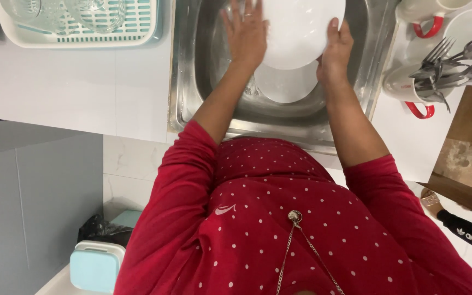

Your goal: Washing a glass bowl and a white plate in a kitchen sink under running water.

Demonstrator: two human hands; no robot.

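Over the steel sink (192,71) I hold a white plate (301,27). My right hand (335,46) grips its right edge with the thumb on the rim. My left hand (245,33) lies flat with spread fingers against the plate's left side. A second white plate (285,84) lies in the sink bowl right below the held one. Water wets the sink floor.
A white and teal drying rack (77,30) with clear glasses stands on the white counter (72,87) to the left. To the right are white mugs with red handles (411,90), forks and spoons (449,65), and a wooden board (471,142). A pale blue bin (96,267) stands on the floor.
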